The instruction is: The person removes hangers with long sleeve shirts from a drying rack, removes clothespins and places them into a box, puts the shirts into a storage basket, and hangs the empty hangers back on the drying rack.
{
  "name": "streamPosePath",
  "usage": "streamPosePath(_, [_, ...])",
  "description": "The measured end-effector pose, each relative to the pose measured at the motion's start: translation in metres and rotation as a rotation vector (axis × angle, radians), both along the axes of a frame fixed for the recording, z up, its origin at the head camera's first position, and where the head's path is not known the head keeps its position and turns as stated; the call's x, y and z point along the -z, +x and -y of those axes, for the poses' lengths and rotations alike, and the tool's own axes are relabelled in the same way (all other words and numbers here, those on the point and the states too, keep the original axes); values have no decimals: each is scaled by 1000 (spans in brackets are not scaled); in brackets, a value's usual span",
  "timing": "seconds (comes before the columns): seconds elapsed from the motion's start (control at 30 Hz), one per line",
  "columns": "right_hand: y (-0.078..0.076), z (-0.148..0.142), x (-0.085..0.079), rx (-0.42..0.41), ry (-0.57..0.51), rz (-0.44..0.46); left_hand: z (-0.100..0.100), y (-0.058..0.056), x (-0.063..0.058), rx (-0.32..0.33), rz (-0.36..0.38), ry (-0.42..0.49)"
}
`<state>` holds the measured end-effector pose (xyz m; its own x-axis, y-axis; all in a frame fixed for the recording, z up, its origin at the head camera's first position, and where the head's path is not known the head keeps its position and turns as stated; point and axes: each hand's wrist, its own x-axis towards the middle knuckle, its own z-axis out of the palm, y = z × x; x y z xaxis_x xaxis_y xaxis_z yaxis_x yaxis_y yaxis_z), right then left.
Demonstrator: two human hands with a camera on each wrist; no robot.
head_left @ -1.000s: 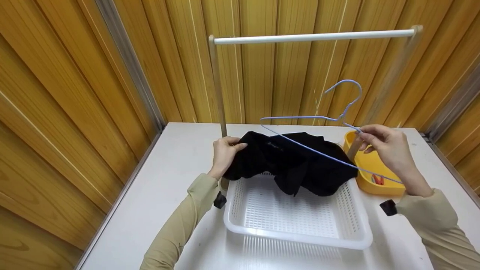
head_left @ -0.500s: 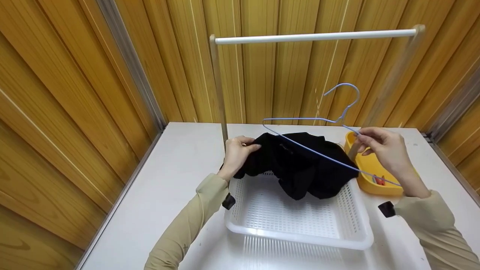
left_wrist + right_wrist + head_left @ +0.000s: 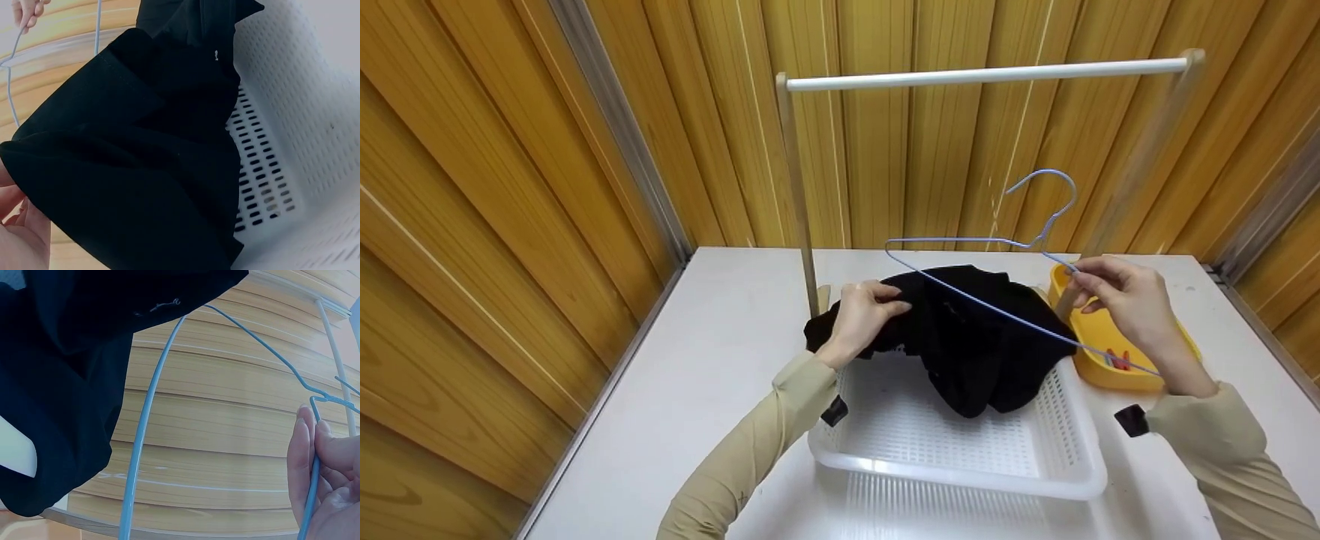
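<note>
A black garment (image 3: 975,379) is bunched over the far part of a white perforated basket (image 3: 952,487). My left hand (image 3: 859,319) pinches its upper left edge between thumb and fingers; in the left wrist view the cloth (image 3: 129,191) hides the fingertips. By one shoulder near the neck, my right hand (image 3: 1132,304) pinches a blue wire hanger (image 3: 945,239), hook upward. The hanger's far end reaches left across the garment in the head view. Seen from the right wrist, a fold with a small white mark (image 3: 167,305) overlaps the hanger's corner.
A rack with a white rail (image 3: 990,75) and wooden posts stands behind the basket. At right, a yellow tray (image 3: 1110,330) holds small red clips (image 3: 1120,360). Wood-patterned walls (image 3: 877,165) close off the back and sides of the white table (image 3: 675,360).
My left hand has moved right and slightly down along the garment, drawing the cloth inward; its front fold hangs lower into the basket. The hanger has dipped slightly in my right hand.
</note>
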<state>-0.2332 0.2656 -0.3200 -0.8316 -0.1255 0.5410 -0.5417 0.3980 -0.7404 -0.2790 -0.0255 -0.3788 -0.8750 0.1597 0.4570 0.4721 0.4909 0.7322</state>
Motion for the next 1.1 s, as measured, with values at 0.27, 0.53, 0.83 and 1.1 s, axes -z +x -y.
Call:
streamPosePath(0.27, [0,1,1,13,-1,6,-8,5,7,32,46,-75])
streamPosePath(0.53, [-2,2,2,2,-10,10,-15,12,13,168,95,-294])
streamPosePath(0.83, [-1,3,1,-3,-14,13,-22,21,16,244,-99,-615])
streamPosePath(1.1, [-4,2,3,-60,-72,15,-21,27,22,335,-146,-782])
